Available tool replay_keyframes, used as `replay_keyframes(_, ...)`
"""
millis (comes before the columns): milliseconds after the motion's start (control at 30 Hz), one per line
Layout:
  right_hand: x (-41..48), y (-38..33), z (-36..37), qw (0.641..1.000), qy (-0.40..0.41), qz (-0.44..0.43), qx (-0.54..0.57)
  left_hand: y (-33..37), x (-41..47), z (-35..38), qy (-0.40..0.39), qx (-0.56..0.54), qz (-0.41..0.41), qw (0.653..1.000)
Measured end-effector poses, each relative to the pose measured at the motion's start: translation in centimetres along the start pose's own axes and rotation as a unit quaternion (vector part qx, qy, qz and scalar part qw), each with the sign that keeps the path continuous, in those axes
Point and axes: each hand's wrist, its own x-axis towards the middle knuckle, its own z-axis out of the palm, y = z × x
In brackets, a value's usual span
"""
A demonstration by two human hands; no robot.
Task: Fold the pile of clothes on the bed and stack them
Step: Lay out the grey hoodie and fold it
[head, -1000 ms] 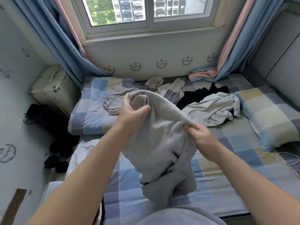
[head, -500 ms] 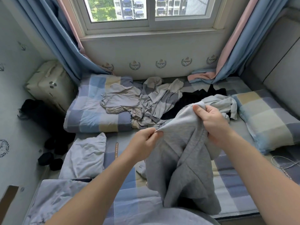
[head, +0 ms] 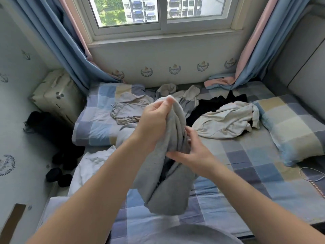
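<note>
A grey garment hangs bunched in the air over the checked bed. My left hand grips its top edge, held high. My right hand holds the bunched cloth lower down, fingers wrapped around its side. Behind them the pile lies near the wall: a beige garment, a grey striped piece, a black garment and a cream shirt. A white garment lies flat at the bed's left edge.
A checked pillow sits at the right and a folded checked quilt at the left. A beige storage bag and dark items lie on the floor at left. A white cable lies on the bed's right side.
My left hand rose and took the garment's top edge. My right hand dropped from the top to the cloth's middle, and the garment is now bunched into a narrow hanging bundle.
</note>
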Motion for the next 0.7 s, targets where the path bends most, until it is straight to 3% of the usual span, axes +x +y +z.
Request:
replay_keyframes(100,1.4,0.2,1.3,0.999,0.029,-0.011,-0.013,2.0,-0.2,0.8,-0.04,-0.01,0.024,0.999)
replay_keyframes(200,2.1,-1.2,0.6,0.998,0.006,-0.051,-0.034,3.1,0.9,-0.5,0.004,0.0,0.048,0.999)
replay_keyframes(333,3.4,-2.1,-1.2,0.998,0.0,-0.064,0.014,1.3,3.3,-4.7,0.135,0.239,0.136,0.952)
replay_keyframes(433,3.4,-2.6,-2.2,0.997,0.028,-0.025,0.071,-2.0,1.7,-4.9,0.19,0.296,0.17,0.921)
replay_keyframes(567,3.1,-3.6,-4.0,0.976,0.103,0.041,0.19,-5.9,-3.2,-2.0,0.129,0.328,0.252,0.901)
replay_keyframes(700,2.9,-4.9,-4.9,0.959,0.147,0.058,0.234,-9.2,-4.8,0.4,0.05,0.422,0.215,0.879)
